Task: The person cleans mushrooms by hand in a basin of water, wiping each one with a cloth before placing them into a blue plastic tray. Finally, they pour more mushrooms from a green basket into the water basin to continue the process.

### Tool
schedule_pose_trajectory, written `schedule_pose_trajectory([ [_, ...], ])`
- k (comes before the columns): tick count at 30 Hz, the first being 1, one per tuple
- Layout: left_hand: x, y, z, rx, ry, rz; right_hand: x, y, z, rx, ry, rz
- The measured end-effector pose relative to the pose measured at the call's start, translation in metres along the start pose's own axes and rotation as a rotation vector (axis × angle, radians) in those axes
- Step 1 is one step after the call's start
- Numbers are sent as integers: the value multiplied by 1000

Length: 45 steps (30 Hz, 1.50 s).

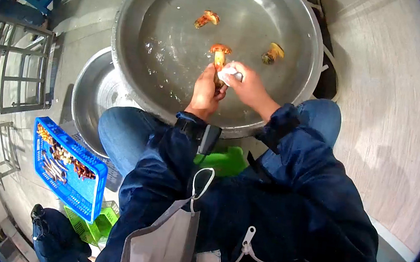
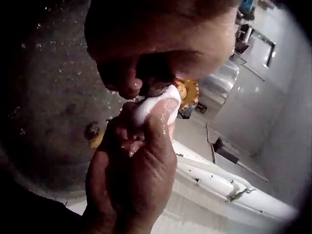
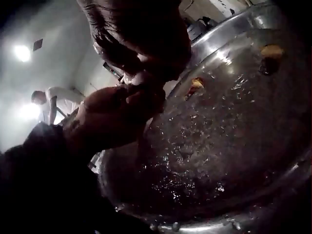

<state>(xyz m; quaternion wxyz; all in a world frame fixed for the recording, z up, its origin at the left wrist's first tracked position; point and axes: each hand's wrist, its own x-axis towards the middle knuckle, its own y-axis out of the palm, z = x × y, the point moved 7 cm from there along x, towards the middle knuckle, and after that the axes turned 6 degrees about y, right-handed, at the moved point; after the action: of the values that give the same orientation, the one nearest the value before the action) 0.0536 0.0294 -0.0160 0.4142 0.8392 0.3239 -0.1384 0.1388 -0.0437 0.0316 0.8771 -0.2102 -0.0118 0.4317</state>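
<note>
Grips the mushroom (image 1: 219, 57) by its stem in left hand (image 1: 205, 93), cap sticking out ahead of the hand. Pinches white pad (image 1: 229, 76) in right hand (image 1: 249, 87), touching the stem. Works over large metal basin (image 1: 126, 40), holding water (image 1: 172, 75) under both hands. Shows red-orange mushroom (image 1: 204, 20) ahead of left hand, yellow-capped mushroom (image 1: 272, 54) ahead and right of right hand, both in the basin. Left of left hand, shows smaller metal bowl (image 1: 81, 93); farther left and back, blue crate (image 1: 100, 183) with piled pieces, near green basket (image 1: 81, 228).
</note>
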Motion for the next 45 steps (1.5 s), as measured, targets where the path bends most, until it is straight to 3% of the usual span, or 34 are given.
schedule_pose_trajectory([
  [1, 1, 0, 0, -3, 6, -4, -1, 1, 0, 180, 66, 102],
  [5, 4, 7, -1, -63, 15, 55, 12, -11, -1, 94, -82, -108],
  [6, 3, 3, -1, -53, 0, 5, 4, -5, -1, 137, 32, -14],
  [8, 1, -5, -1, -10, -51, -56, 1, 5, 1, 165, 80, 277],
  [11, -5, 13, -15, -149, -1, 71, 3, 2, -6, 429, 220, 260],
  [12, -1, 12, -12, -181, 13, 149, 3, -5, -6, 523, 320, 81],
  [14, 5, 4, 1, -148, -46, 160, 8, 3, -10, 353, 38, 98],
  [17, 10, -5, 2, -145, 12, 120, -2, 13, -2, 288, 138, 458],
  [18, 9, -3, -2, -155, 19, 125, -3, 11, 0, 319, 187, 443],
  [20, 8, -1, -10, -180, 31, 137, -2, -6, -5, 353, 360, 220],
  [22, 11, -4, -10, -208, 57, 177, 5, -13, -19, 538, 415, 91],
  [26, 8, -1, -9, -86, 86, 134, 0, -10, 9, 491, 335, 64],
  [29, 0, 3, -10, 116, 95, 109, 11, -6, 0, 323, 78, -60],
  [31, 8, -2, -5, 67, 156, 141, 13, -7, 6, 168, -151, -147],
  [34, 12, -5, -8, -82, 200, 73, -1, 14, 6, 105, -123, 112],
  [35, 13, -5, -9, -94, 197, 63, -11, 14, 13, -73, -116, 132],
  [38, 9, 0, -12, -63, 184, 89, 0, 5, 2, 345, 85, 65],
  [39, 8, 4, -10, -39, 176, 102, 3, -7, 9, 310, 66, -53],
  [41, 9, 6, -7, -49, 185, 153, -4, -1, 8, 83, -120, -93],
  [42, 12, 1, -7, -105, 202, 72, -9, 0, 19, -35, -219, -114],
  [44, 15, -7, -14, -127, 232, 57, -16, 12, 17, 19, -91, 116],
  [45, 14, -8, -18, -136, 236, -11, -12, 4, 18, 100, -90, 29],
])
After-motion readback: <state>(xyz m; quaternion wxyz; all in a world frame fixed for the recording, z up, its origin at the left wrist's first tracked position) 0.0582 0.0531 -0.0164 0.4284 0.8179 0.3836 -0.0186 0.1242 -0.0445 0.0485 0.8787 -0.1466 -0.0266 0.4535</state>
